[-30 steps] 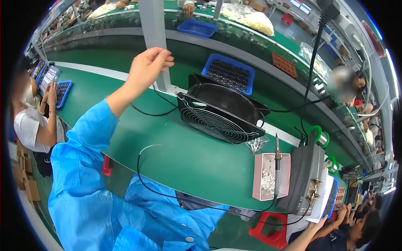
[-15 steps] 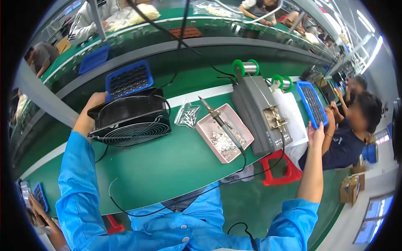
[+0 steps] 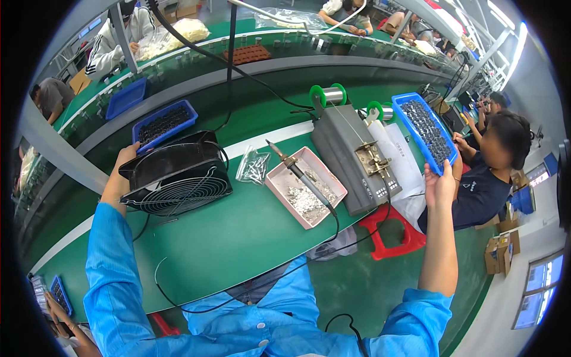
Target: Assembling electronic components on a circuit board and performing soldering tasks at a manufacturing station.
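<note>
My right hand (image 3: pixel 440 185) grips the near end of a blue tray (image 3: pixel 447 165), held up at the right with rows of small black parts in it. At the left, my left hand (image 3: pixel 125 162) is closed on the near corner of a second blue tray (image 3: pixel 193 116), which holds a pile of similar black parts. A black fan (image 3: pixel 175 172) with a wire guard stands beside this hand and hides part of it. Between my hands a soldering iron (image 3: pixel 306 178) lies across a pink box (image 3: pixel 306 219) with silvery scraps inside.
A grey solder feeder (image 3: pixel 339 149) with a solder spool (image 3: pixel 333 95) stands right of the box. A bag of small metal parts (image 3: pixel 253 165) lies on the green table (image 3: pixel 238 250). A black cable loops across my lap. At the right sits a co-worker (image 3: pixel 476 178) near a red stool (image 3: pixel 392 238).
The view has shifted slightly to the right. The right tray has risen and moved a little away, its contents now tilted more into view. Both hands keep their trays.
</note>
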